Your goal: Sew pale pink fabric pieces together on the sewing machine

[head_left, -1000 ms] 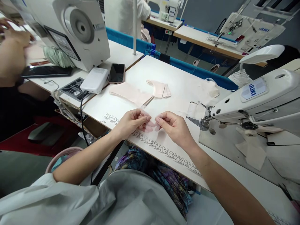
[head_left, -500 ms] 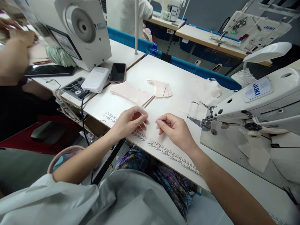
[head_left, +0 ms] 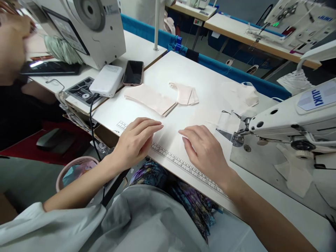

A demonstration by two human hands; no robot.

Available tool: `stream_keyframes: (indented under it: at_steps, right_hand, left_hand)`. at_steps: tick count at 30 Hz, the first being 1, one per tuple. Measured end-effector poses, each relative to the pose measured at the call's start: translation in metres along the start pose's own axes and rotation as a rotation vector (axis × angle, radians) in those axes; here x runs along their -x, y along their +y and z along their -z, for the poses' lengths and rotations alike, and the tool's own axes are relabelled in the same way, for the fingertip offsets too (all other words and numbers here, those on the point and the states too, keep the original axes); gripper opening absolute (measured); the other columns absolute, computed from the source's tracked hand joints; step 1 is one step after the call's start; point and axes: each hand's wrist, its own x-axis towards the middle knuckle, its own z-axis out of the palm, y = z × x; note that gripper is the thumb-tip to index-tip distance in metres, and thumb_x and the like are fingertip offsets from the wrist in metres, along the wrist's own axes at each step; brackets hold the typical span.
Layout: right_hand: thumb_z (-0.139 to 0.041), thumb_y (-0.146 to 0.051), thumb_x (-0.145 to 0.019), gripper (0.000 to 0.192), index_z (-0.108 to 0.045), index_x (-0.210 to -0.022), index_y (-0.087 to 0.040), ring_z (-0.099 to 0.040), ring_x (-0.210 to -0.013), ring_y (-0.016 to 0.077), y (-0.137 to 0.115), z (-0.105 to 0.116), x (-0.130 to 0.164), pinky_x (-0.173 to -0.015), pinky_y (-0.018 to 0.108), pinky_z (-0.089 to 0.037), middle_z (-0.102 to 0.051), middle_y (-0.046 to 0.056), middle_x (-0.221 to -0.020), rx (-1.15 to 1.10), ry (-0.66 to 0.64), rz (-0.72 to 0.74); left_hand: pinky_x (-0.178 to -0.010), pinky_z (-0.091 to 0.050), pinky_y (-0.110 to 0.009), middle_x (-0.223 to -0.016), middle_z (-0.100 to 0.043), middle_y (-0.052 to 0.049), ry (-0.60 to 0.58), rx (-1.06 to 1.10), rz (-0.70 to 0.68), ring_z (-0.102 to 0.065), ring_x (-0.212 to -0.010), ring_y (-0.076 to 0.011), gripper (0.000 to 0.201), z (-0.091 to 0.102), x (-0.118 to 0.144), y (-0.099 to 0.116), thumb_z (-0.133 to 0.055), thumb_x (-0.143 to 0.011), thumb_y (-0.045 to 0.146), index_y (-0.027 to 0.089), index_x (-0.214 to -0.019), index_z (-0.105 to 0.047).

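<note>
While both hands lay flat near the front edge of the counter [head_left: 183, 70], neither held anything: the left hand [head_left: 135, 141] rested palm down with fingers loosely spread, its fingertips just past the printed ruler [head_left: 181, 163], and the right hand [head_left: 206, 150] lay likewise, released, beside it. Whether a thin pale piece sat under the fingertips could not be told against the white surface.

Nearest cloth was the stack [head_left: 150, 99] of pale pink pieces, lying straight beyond the hands toward the counter's middle. Its long axis ran from the left edge slantwise toward the front right, and its near end pointed into the gap between the hands. The left hand was somewhat nearer to it. Just beside the stack's right end, perhaps touching it, lay a smaller curved pile [head_left: 185, 93].

Right of the right hand stood the sewing machine [head_left: 294, 119], its needle end [head_left: 237, 139] near that hand. On its blue label the letters "JUKI" [head_left: 317, 97] could be read. The ruler's numerals along the front edge were too small to make out. At the left corner lay a phone [head_left: 133, 72] and a white power bank [head_left: 107, 81].
</note>
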Motion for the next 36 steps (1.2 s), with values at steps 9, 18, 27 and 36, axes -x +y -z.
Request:
stream_keyframes:
  at_steps: [9, 18, 27, 36]
  right_hand:
    - [-0.039, -0.004, -0.089, 0.048, -0.051, -0.135, -0.011, -0.048, -0.128, 0.0251, 0.008, -0.007, -0.005, -0.105, 0.045, -0.039, -0.068, 0.012, -0.116, -0.123, -0.125, 0.147]
    - [-0.041, -0.003, -0.087, 0.050, -0.049, -0.135, -0.012, -0.046, -0.131, 0.0251, 0.013, -0.016, -0.016, -0.114, 0.050, -0.028, -0.065, 0.010, -0.127, -0.066, -0.222, 0.192]
    - [-0.044, -0.006, -0.088, 0.048, -0.050, -0.135, -0.012, -0.047, -0.130, 0.0255, 0.013, -0.020, -0.015, -0.113, 0.049, -0.030, -0.066, 0.010, -0.125, -0.050, -0.193, 0.165]
    - [-0.040, -0.002, -0.086, 0.048, -0.056, -0.129, -0.013, -0.051, -0.123, 0.0235, 0.017, -0.019, -0.011, -0.107, 0.047, -0.038, -0.067, 0.011, -0.119, -0.139, -0.076, 0.125]
  left_hand:
    - [-0.102, -0.045, -0.040, -0.130, -0.063, -0.009, -0.187, -0.117, -0.152, -0.058, -0.118, -0.0239, 0.035, -0.017, 0.026, 0.060, -0.049, -0.094, 0.020, 0.010, -0.128, -0.055]
    - [-0.123, -0.014, -0.044, -0.142, -0.052, -0.009, -0.277, -0.135, -0.053, -0.047, -0.134, -0.0240, 0.045, -0.030, 0.037, 0.068, -0.048, -0.096, 0.026, 0.011, -0.138, -0.048]
    - [-0.120, -0.025, -0.046, -0.142, -0.052, -0.015, -0.248, -0.075, 0.005, -0.041, -0.139, -0.0249, 0.049, -0.028, 0.038, 0.073, -0.049, -0.094, 0.022, 0.009, -0.141, -0.041]
    - [-0.117, -0.030, -0.046, -0.135, -0.058, -0.014, -0.191, -0.077, 0.043, -0.048, -0.132, -0.0243, 0.048, -0.019, 0.046, 0.077, -0.053, -0.091, 0.018, 0.012, -0.138, -0.044]
